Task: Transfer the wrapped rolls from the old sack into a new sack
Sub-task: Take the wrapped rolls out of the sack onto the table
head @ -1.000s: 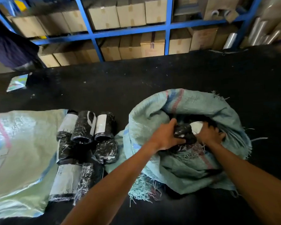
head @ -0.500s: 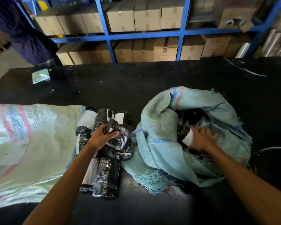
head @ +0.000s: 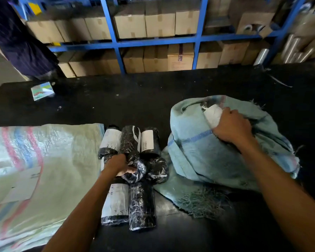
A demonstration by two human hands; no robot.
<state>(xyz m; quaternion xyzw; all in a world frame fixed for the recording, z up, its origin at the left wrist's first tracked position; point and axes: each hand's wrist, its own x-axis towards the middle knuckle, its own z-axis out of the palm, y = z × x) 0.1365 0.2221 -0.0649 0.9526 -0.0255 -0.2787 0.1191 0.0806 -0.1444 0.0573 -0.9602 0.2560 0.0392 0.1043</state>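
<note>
The new sack (head: 49,160) lay flat at the left of the tabletop (head: 135,99). Beside it, my left hand (head: 119,165) curled its fingers round a black wrapped roll (head: 135,169) atop the pile of rolls (head: 131,175). At the right, my right hand (head: 232,127) gripped the old sack (head: 207,151) at its mouth, fingers bunched on cloth beside a white-labelled roll (head: 212,115). I judged the film slippery and the rolls firm, best taken round the middle.
</note>
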